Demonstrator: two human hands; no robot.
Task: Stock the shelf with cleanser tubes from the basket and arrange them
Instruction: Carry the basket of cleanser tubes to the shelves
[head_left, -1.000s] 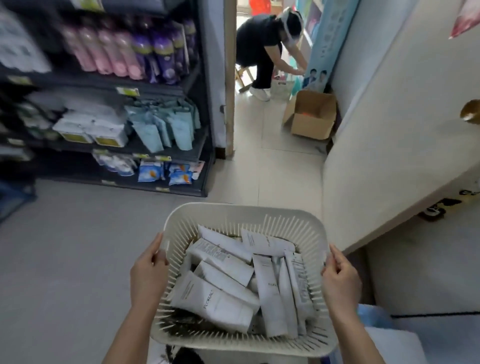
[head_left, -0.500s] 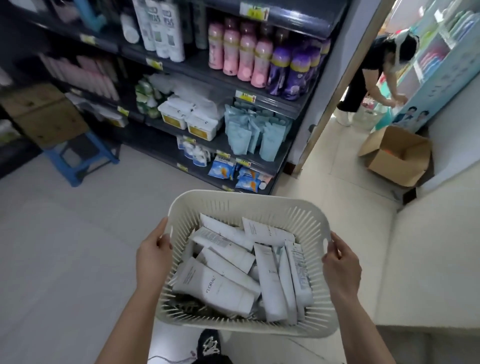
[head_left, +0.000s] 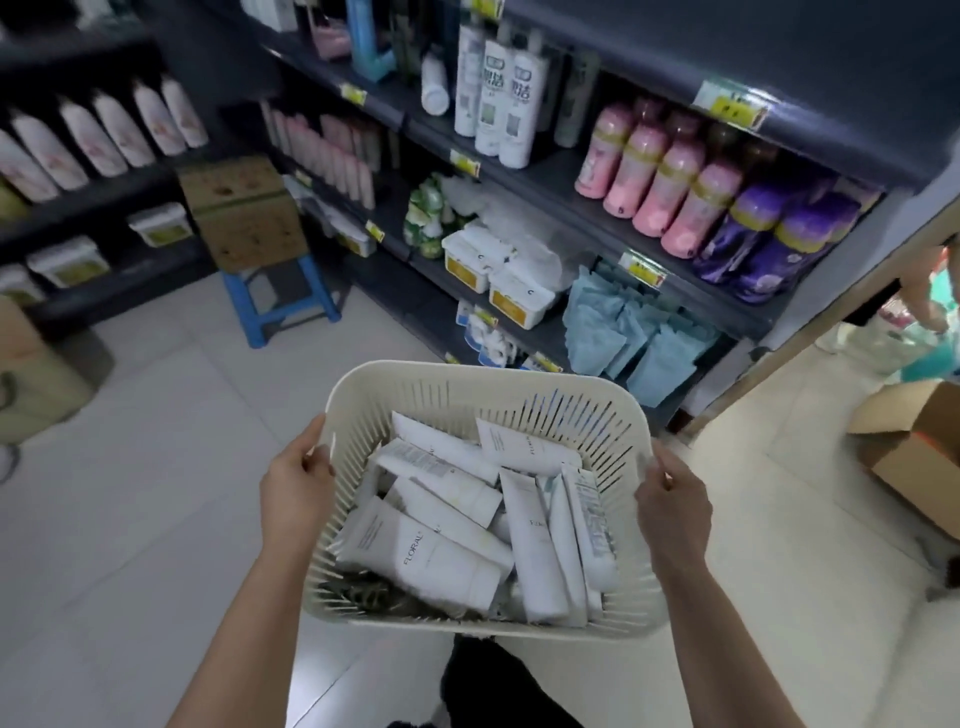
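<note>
I carry a cream slatted plastic basket (head_left: 467, 387) in front of me at waist height. Several white cleanser tubes (head_left: 426, 556) lie jumbled inside it, one printed "FLORAL". My left hand (head_left: 296, 493) grips the basket's left rim, thumb over the edge. My right hand (head_left: 672, 501) grips the right rim the same way. A dark shelving unit (head_left: 545, 187) stands ahead and to the right, stocked with pink and purple bottles, white bottles, tubs and blue pouches.
A blue stool (head_left: 280, 301) carrying a cardboard box (head_left: 241, 213) stands by the shelves at left. Another dark shelf (head_left: 98, 197) with white bottles lines the far left. An open cardboard box (head_left: 919, 457) sits on the floor at right, near a doorway.
The view has swung left: the shelves have come closer and fill the upper frame, and the doorway and the person there have slid to the right edge. Both hands keep their hold on the basket.
</note>
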